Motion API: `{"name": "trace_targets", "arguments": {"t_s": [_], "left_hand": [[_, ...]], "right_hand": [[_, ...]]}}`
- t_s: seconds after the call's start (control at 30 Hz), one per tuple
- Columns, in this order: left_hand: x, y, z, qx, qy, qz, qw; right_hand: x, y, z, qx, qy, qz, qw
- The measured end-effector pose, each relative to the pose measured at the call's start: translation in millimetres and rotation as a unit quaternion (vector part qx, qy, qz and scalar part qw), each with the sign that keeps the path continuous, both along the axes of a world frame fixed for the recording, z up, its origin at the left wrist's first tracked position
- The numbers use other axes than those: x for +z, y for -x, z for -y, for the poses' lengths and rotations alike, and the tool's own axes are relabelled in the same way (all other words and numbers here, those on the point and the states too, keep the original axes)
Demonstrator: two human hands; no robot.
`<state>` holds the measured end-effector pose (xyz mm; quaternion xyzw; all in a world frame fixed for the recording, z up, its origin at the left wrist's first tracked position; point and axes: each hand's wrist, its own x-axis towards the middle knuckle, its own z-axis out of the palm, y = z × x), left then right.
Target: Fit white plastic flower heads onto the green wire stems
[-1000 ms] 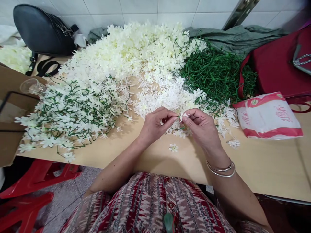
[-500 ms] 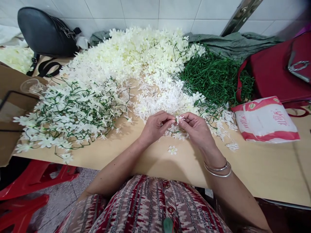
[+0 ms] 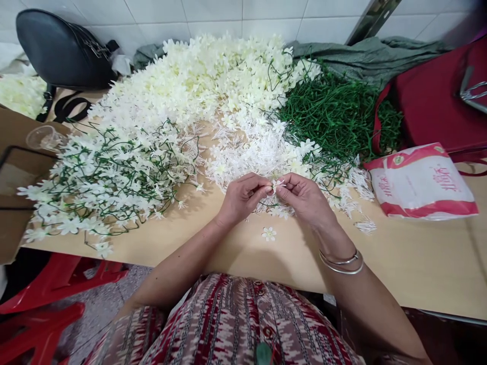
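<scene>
My left hand [image 3: 246, 196] and my right hand [image 3: 304, 198] meet over the front of the table, fingertips almost touching. Between them is a small white artificial flower [image 3: 277, 184], pinched by both. Part of a green stem shows just below the fingers; how it joins the flower is hidden. Beyond my hands spreads a heap of white stamen pieces [image 3: 249, 154]. One loose flower head [image 3: 269, 233] lies on the table nearer to me. To the left is a pile of white flowers on green stems [image 3: 114, 172].
A large heap of cream petals [image 3: 213, 71] lies along the tiled wall. Green plastic stems [image 3: 335, 114] are piled at the right, beside a red bag [image 3: 429, 94] and a white-and-red packet [image 3: 424, 181]. A black bag [image 3: 63, 50] and a cardboard box [image 3: 19, 172] stand left.
My view has shifted slightly. Both hands stay together at the same spot, with only small finger movements around the flower.
</scene>
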<state>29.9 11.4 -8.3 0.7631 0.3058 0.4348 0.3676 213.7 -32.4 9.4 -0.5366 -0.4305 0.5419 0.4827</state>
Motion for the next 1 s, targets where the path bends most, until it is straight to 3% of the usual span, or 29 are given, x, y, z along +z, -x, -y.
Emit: {"name": "trace_targets", "arguments": {"t_s": [0.67,1.0], "left_hand": [[-1.3,-2.5,-1.2,0.0,-0.021,-0.014,1.0],[-2.6,-3.9,3.7,0.01,-0.044,-0.017,0.999]], "right_hand": [[2.9,-6.3,0.4,-0.019,-0.014,-0.012,1.0],[-5.1,-6.8,0.3,-0.02,-0.038,0.021,0.999]]}}
